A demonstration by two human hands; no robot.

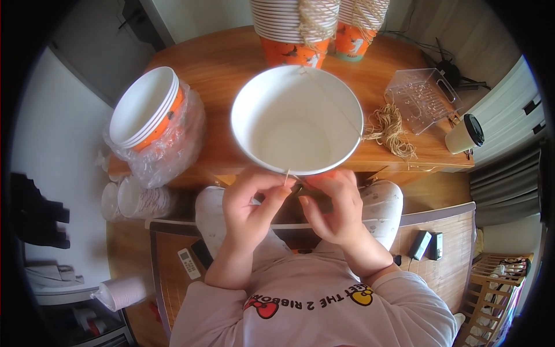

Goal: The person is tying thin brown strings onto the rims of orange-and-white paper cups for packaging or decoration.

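A large white-lined paper bucket (298,118) stands mouth up at the table's near edge, directly in front of me. Thin twine crosses its opening from the far rim to the right side. At the near rim my left hand (251,199) is closed, thumb and forefinger pinching a short end of twine (287,175). My right hand (335,202) is beside it, fingers curled against the bucket just under the rim. What its fingertips hold is partly hidden. A loose bundle of twine (394,133) lies right of the bucket.
Tall stacks of orange paper buckets (295,52) with twine stand behind. More buckets (144,110) sit in plastic wrap at left. A clear plastic bin (425,95) with small pieces and a lidded cup (464,134) are at right. Stacked white cups (139,196) are below left.
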